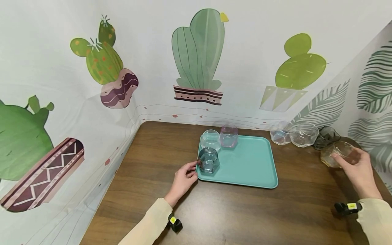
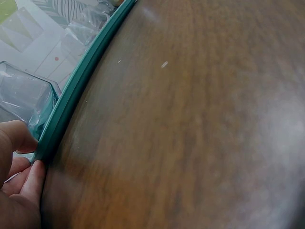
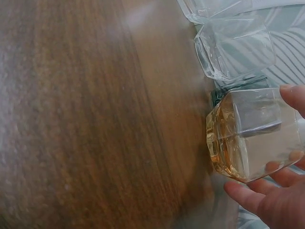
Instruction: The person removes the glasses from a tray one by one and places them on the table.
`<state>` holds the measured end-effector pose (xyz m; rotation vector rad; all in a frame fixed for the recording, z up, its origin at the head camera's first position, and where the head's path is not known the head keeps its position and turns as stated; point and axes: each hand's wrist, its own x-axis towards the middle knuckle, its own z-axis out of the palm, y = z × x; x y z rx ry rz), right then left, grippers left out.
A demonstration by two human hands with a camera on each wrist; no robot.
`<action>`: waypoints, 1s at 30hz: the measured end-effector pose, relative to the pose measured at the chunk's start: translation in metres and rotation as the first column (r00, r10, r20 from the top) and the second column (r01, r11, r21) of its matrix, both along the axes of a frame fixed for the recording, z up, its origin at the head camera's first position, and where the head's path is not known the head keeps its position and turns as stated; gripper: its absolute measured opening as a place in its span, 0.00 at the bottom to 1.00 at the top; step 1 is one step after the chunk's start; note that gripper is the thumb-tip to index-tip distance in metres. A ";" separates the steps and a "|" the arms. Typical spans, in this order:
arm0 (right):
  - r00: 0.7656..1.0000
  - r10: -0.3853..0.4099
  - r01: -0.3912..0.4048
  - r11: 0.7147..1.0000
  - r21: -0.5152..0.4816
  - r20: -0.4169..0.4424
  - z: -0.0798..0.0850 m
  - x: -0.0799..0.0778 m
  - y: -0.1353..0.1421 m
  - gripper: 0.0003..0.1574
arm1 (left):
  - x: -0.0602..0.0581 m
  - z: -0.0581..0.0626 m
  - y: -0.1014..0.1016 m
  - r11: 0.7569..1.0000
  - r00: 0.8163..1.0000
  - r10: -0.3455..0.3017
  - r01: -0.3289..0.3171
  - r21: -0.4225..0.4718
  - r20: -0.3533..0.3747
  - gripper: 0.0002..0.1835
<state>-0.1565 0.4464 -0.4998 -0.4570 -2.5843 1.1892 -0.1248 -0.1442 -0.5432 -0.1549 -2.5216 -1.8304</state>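
The right hand [image 1: 360,168] clasps the amber glass [image 1: 330,157] in its fingers, the tray [image 1: 248,168] toward nine o'clock, rim pinched by the left hand [image 1: 183,180].

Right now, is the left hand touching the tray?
Touching. The left wrist view shows the left hand pinching the tray by its rim.

L hand [image 1: 181,182] – pinching, R hand [image 1: 362,173] – gripping
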 end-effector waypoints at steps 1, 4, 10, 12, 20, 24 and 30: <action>1.000 0.000 0.000 1.000 0.011 0.011 0.001 0.000 0.000 0.52 | 0.000 0.000 0.000 1.000 1.000 -0.001 0.001 0.001 -0.002 0.24; 0.999 0.003 -0.004 0.999 0.041 0.035 0.001 -0.001 0.001 0.55 | 0.000 -0.001 0.000 1.000 1.000 -0.001 0.001 0.007 -0.005 0.24; 0.999 0.032 -0.034 0.999 0.043 0.034 0.001 -0.003 0.004 0.55 | 0.001 -0.002 0.000 1.000 1.000 -0.004 0.004 0.014 -0.016 0.24; 0.999 0.038 -0.039 0.998 0.042 0.038 0.002 -0.003 0.004 0.55 | 0.001 -0.003 0.000 1.000 1.000 -0.005 0.006 0.021 -0.024 0.24; 0.999 0.032 -0.034 0.999 0.042 0.043 0.002 -0.002 0.003 0.55 | 0.005 0.007 0.004 1.000 1.000 0.013 -0.013 -0.003 -0.012 0.24; 0.999 0.044 -0.044 0.999 0.029 0.008 0.000 -0.003 0.003 0.52 | 0.001 -0.002 0.001 1.000 1.000 0.001 -0.001 0.013 -0.016 0.24; 0.999 0.046 -0.045 0.999 0.015 -0.023 0.000 -0.003 0.004 0.47 | 0.001 0.001 0.000 1.000 1.000 -0.010 0.010 0.012 -0.015 0.25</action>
